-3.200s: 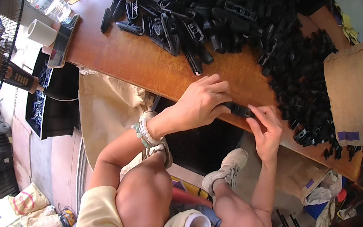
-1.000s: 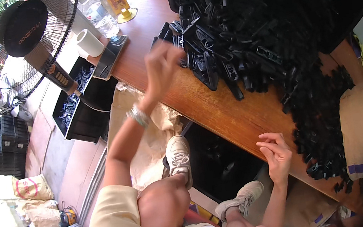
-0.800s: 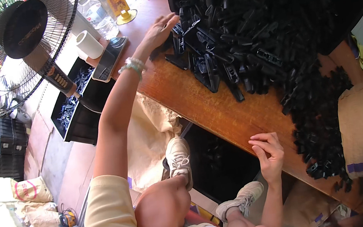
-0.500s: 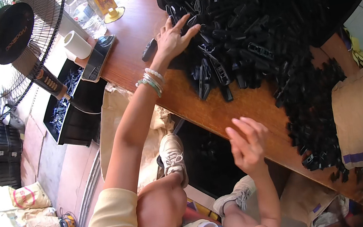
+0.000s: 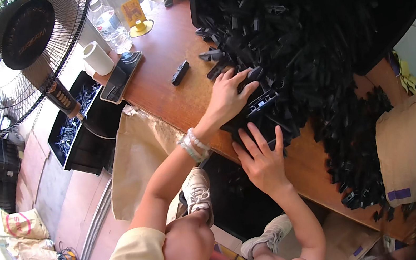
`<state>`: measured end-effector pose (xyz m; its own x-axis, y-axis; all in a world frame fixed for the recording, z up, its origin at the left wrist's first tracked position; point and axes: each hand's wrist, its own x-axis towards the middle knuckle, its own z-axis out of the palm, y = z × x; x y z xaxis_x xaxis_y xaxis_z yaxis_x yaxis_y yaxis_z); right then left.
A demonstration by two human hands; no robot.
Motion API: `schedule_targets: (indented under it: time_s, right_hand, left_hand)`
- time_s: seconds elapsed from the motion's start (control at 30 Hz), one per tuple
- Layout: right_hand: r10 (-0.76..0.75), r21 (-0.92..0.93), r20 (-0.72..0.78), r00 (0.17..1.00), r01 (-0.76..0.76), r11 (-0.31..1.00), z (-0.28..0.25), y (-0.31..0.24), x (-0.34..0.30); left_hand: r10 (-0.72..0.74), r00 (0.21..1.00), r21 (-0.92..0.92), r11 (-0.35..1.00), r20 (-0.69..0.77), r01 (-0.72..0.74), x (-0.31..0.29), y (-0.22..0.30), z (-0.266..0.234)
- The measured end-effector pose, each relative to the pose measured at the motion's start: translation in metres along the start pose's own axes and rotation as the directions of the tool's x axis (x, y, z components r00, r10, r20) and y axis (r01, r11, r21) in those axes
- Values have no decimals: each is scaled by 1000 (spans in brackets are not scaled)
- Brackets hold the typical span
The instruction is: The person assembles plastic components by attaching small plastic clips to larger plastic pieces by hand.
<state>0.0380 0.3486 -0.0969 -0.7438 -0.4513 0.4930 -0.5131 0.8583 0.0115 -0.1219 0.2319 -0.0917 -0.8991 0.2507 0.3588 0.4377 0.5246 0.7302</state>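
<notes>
A large heap of small black plastic parts [image 5: 288,60] spreads over the wooden table [image 5: 160,94] and into a dark tray behind it. At the heap's near left side my left hand [image 5: 227,99] rests with fingers spread against the parts, a beaded bracelet on its wrist. Close by, at the table's front edge, my right hand [image 5: 264,162] has its fingers apart, touching the nearest parts. Neither hand is closed round a piece. One loose black part [image 5: 180,73] lies alone on the wood, left of the heap.
Left stand a fan [image 5: 25,38], a black crate [image 5: 77,129] of small parts, a white paper roll [image 5: 98,58] and a dark flat device [image 5: 123,77]. A water bottle [image 5: 109,24] is at the back. Brown bags [image 5: 415,148] sit right; a dark bin [image 5: 238,195] is below the edge.
My left hand has come nearer from the heap's far left, with parts shifted toward the front edge. My right hand has moved left and forward onto the parts. The view has shifted slightly.
</notes>
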Motion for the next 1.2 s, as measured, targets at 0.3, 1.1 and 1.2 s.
schedule_targets:
  time_s: [0.3, 1.1, 1.2]
  right_hand:
    - [233, -27, -98, 968, -237, 971, -10, 0, -9]
    - [820, 153, 62, 570, -817, 556, -78, 140, -88]
    - [771, -8, 79, 632, -773, 635, -67, 129, -86]
  left_hand:
    - [227, 913, 643, 765, -338, 48, 0, -76, -72]
    - [796, 553, -146, 594, 245, -791, -115, 41, 14]
    - [809, 529, -160, 575, 256, -802, -117, 41, 21]
